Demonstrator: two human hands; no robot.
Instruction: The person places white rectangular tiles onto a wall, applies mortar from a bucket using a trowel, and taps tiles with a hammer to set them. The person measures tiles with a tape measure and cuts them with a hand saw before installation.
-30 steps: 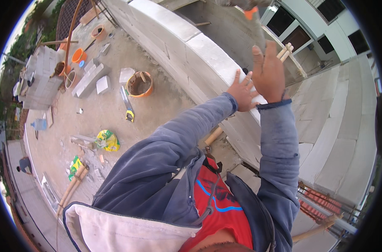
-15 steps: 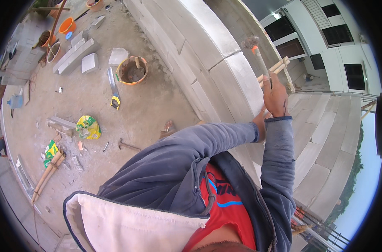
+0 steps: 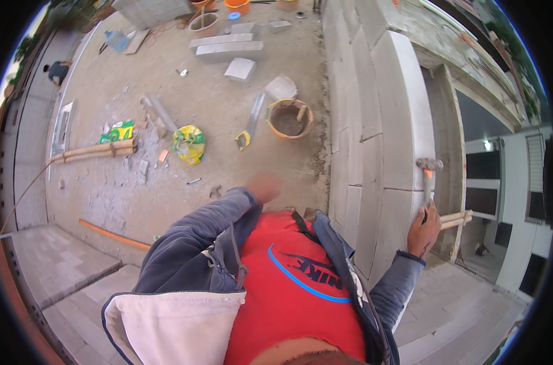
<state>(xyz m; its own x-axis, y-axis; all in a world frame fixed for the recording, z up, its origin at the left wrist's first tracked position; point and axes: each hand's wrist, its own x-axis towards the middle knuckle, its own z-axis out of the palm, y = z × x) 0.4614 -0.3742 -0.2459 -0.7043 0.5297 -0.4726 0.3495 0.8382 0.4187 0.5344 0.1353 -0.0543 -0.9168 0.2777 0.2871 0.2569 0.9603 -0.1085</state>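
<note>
My right hand grips the grey handle of a hammer with an orange band below its metal head, at the top of the white block wall on the right; whether the head touches the block I cannot tell. My left hand is smeared by motion in front of my body, away from the wall and over the concrete floor; its fingers cannot be made out. Beyond it are an orange-rimmed bucket with mortar and a tool handle, and a handsaw with a yellow handle.
Cut blocks, more buckets, a yellow-green sack and bamboo poles lie on the floor. A person bends at the far left. Beyond the wall are a drop, short bamboo poles and a white building.
The view has turned, so the wall now runs upright at the right. My left hand has left the wall and swung leftward. My right hand with the hammer is lower in the picture.
</note>
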